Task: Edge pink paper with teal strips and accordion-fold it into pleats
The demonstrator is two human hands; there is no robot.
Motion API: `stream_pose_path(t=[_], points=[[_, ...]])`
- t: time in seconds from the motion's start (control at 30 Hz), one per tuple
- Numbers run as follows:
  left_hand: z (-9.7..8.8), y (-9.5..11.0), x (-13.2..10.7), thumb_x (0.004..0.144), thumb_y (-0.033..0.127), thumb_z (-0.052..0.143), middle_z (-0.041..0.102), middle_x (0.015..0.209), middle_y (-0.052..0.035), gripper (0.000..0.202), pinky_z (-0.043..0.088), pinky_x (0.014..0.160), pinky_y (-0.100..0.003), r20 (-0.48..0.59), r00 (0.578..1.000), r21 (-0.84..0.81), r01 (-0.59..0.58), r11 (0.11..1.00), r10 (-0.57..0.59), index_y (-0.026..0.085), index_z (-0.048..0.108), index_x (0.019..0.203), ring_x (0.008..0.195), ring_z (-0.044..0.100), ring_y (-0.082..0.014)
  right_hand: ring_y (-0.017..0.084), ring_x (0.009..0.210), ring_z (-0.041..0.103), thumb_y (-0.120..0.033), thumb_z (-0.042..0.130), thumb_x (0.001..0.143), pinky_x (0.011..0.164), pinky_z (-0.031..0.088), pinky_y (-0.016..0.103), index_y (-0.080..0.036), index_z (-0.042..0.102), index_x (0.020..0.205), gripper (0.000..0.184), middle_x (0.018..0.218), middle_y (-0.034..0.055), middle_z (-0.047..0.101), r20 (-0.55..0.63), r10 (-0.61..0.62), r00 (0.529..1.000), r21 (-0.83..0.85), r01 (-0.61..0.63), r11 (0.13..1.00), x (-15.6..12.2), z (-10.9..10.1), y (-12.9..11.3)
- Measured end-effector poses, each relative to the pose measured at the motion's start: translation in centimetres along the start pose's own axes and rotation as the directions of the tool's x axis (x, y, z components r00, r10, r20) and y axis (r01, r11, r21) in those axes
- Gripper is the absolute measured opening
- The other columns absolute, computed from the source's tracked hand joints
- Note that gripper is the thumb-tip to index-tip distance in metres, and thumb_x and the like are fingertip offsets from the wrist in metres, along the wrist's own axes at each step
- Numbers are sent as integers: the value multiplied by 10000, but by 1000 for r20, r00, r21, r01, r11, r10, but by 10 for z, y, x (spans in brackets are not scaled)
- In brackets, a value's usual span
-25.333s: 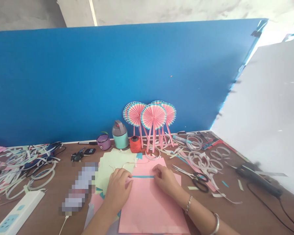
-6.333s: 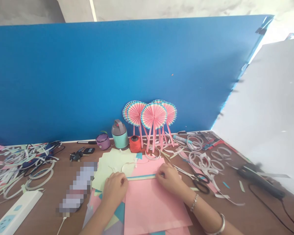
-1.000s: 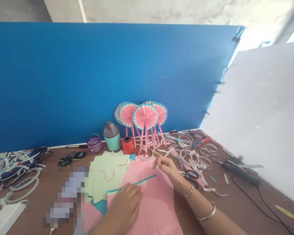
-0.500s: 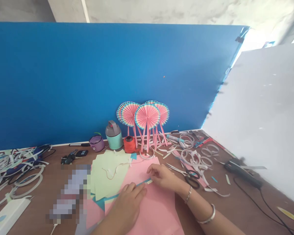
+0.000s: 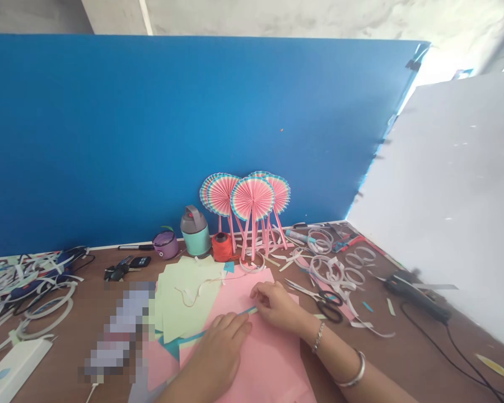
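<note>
At twelve o'clock, beyond the work: blue partition (image 5: 151,140), upright, a backstop for whatever leans there. Below it: brown tabletop (image 5: 71,330). At the dial's hub: pink paper (image 5: 273,352), lying flat, the item under both hands. At ten o'clock: pale green sheets (image 5: 176,319), stacked unevenly, apparently kept to the side within reach. At twelve: pleated fans (image 5: 252,200), round, on pink sticks, propped against the partition, probably to spare their folds. Left hand (image 5: 224,350): palm down, fingers extended close together, gripping nothing visible; seemingly a weight against slipping. Right hand (image 5: 277,305): fingers curled, tips drawn near the thumb at the paper's far edge; cannot tell whether they clamp it. At eleven: teal flask (image 5: 197,242), standing clear of the paper. Between two and three: scissors (image 5: 317,298), black-handled, near the right hand. Smallest: blue edging (image 5: 193,338), along the paper's far edge, running under the left hand's fingers.
</note>
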State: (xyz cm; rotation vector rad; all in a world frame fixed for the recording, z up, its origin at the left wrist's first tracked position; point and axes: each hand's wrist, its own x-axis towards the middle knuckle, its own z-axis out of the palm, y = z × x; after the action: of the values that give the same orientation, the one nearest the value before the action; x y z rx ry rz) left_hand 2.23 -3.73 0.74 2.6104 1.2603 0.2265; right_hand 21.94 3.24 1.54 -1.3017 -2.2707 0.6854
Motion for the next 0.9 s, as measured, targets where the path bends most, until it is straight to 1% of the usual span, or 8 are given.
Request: stream_pose_path(t=[0.27,0.43,0.6,0.9], points=[[-1,2,0,774,66,419,486,1350,-30,531,331,1018,-374,-8,1000,29,9,1000,-9,220,453,1282,1144,428,-205,138,696,548,-47,453,674,768,339,282,-186,617,871,292,706,-8,609,-14,3,1000,-18,-4,1000,0,2,2],[-1,1,0,768,78,429,488,1341,-43,526,339,1001,-387,-10,1000,36,6,999,-5,225,459,1272,1128,437,-213,137,690,545,-42,457,663,767,341,283,-189,617,871,300,696,-12,604,-18,2,1000,-7,-2,1000,0,2,3],[-1,1,0,772,74,417,485,1345,-28,525,332,1005,-373,-12,1000,19,-4,1000,4,225,455,1273,1123,433,-211,133,683,545,-41,451,676,766,347,279,-192,612,871,295,700,-14,603,-18,0,1000,10,0,1000,0,0,2],[-1,2,0,779,73,422,490,1340,-27,518,328,1007,-364,-13,1000,26,7,1000,-7,224,460,1273,1122,432,-205,133,676,539,-46,455,676,754,338,278,-191,619,865,288,689,-15,601,-19,-1,1000,-30,1,1000,0,2,2]])
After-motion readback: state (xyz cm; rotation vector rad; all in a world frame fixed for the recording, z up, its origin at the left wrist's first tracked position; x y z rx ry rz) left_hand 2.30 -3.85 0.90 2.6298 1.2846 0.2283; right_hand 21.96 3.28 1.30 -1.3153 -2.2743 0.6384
